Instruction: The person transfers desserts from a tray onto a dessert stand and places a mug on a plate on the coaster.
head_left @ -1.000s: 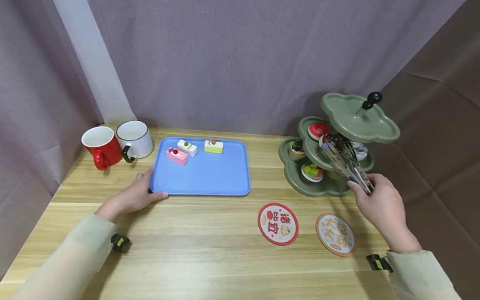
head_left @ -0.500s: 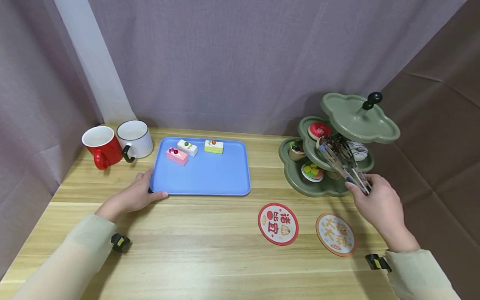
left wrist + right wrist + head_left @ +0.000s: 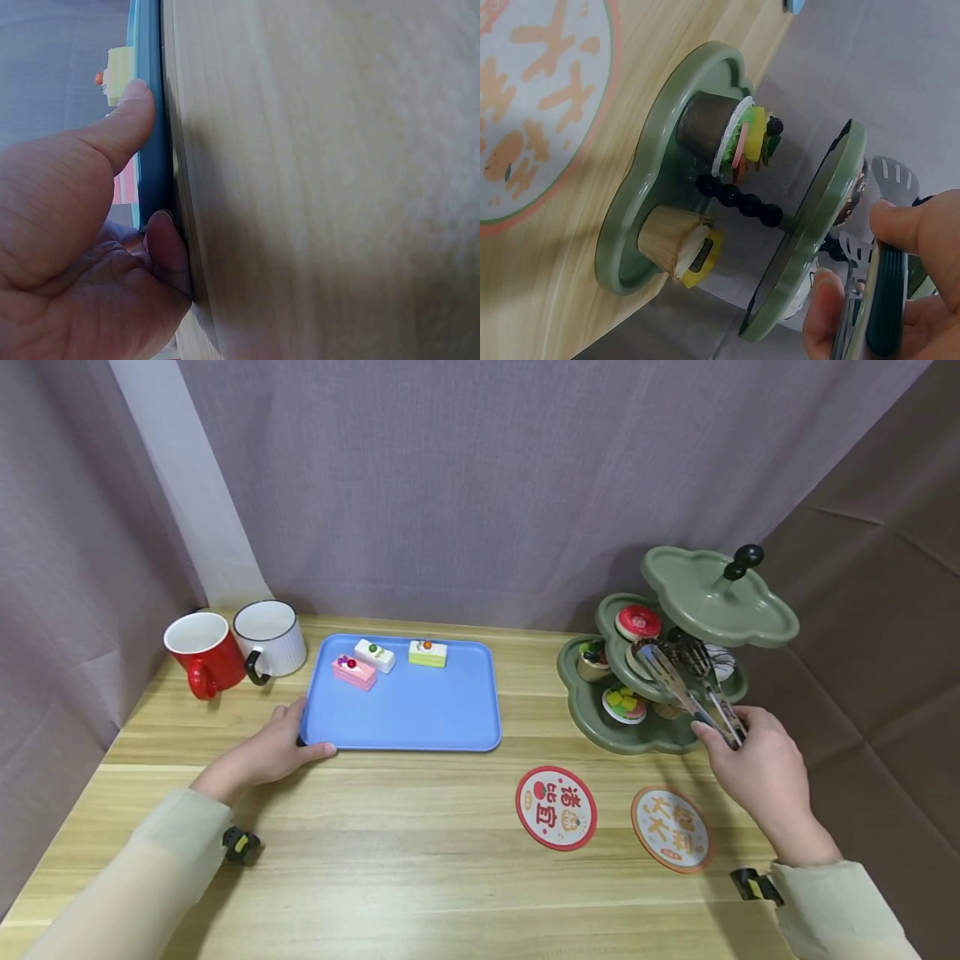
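Observation:
My right hand (image 3: 761, 772) grips metal tongs (image 3: 678, 689) with slotted ends. Their tips stand at a chocolate doughnut (image 3: 639, 662) on the middle tier of a green three-tier stand (image 3: 633, 741). The tongs partly hide this doughnut, and whether they squeeze it I cannot tell. Beside it lie a red-topped doughnut (image 3: 638, 622) and a white one with dark stripes (image 3: 722, 662). At the near left corner of a blue tray (image 3: 420, 714), my left hand (image 3: 277, 747) holds the rim, its thumb along the front edge (image 3: 154, 165). A pink cake slice (image 3: 354, 672), a white one (image 3: 375, 655) and a yellow one (image 3: 427, 653) sit on the tray.
A red mug (image 3: 202, 652) and a white mug (image 3: 272, 639) stand left of the tray. Two round coasters, one red-rimmed (image 3: 557, 808) and one orange-rimmed (image 3: 671, 829), lie before the stand. Its bottom tier bears a fruit tart (image 3: 624, 703) and cupcakes (image 3: 712, 135). Curtains border the table.
The tongs have shifted slightly at the chocolate doughnut, and their tips look a little wider apart than half a second ago. My left hand and the tray have stayed in place.

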A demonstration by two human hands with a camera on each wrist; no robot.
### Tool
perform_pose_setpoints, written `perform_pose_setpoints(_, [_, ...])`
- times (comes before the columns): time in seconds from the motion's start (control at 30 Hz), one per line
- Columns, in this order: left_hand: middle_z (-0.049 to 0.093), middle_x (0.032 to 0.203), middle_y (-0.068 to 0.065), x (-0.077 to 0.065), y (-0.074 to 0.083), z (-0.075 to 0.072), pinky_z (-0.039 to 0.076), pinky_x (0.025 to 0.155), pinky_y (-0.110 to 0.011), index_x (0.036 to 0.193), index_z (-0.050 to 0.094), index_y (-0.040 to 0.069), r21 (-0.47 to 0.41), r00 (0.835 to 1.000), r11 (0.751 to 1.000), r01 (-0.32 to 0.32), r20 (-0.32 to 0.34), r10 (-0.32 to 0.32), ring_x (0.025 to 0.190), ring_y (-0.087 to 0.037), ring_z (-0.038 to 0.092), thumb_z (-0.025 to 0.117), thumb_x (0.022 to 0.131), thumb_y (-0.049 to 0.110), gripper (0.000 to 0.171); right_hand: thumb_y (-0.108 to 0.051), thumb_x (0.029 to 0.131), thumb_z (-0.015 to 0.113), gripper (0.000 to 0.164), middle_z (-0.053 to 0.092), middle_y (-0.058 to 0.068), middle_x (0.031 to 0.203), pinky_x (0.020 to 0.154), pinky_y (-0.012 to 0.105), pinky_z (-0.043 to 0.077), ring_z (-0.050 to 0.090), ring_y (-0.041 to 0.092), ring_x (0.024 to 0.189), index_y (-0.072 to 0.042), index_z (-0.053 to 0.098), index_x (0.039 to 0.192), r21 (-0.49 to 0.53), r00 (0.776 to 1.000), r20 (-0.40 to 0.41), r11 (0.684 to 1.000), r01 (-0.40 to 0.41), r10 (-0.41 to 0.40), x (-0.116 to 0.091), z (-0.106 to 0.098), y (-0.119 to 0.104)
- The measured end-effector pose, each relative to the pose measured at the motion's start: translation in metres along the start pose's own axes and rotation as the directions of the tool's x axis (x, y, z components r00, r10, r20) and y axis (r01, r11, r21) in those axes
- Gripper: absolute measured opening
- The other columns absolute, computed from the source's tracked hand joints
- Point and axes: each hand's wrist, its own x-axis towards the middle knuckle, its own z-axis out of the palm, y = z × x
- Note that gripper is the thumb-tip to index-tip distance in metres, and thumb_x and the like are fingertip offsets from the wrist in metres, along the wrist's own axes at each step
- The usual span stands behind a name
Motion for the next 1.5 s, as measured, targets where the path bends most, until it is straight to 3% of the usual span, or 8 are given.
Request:
perform_pose_setpoints(0.83, [0.030,0.130,-0.039,-0.003,0.004,-0.005,0.026,0.105,-0.061,0.147,0.004,-0.016,0.005,1.000,1.000,0.018,0.019,-0.018,0.120,-0.045,0.035,0.067,0.091,0.038,0.100,-0.039,0.090,0.067,0.058,0.051,0.020,0.097,0.066,0.052,0.038,0.050,0.035,0.078,0.007,0.052,0.124,0.048,0.999,-0.018,0.998,0.051,-0.050,0.002,0.008,-0.032])
perform_pose_setpoints(1.1, [0.030,0.130,-0.039,-0.004,0.008,-0.005,0.027,0.105,-0.061,0.146,0.006,-0.017,0.009,1.000,1.000,0.010,0.018,-0.010,0.119,-0.045,0.036,0.067,0.091,0.039,0.099,-0.037,0.084,0.075,0.060,0.051,0.013,0.091,0.063,0.039,0.037,0.049,0.025,0.076,0.003,0.053,0.123,0.097,0.981,-0.005,0.976,0.193,-0.193,0.008,0.026,-0.049])
perform_pose_setpoints(1.5, [0.030,0.131,-0.039,-0.004,0.005,-0.004,0.027,0.105,-0.061,0.147,0.006,-0.016,0.012,1.000,1.000,-0.004,0.012,0.003,0.120,-0.044,0.035,0.067,0.091,0.038,0.099,-0.034,0.082,0.077,0.065,0.056,0.020,0.112,0.075,0.050,0.043,0.052,0.032,0.091,0.005,0.051,0.126,0.157,0.944,0.054,0.936,0.315,-0.326,0.020,0.064,-0.078])
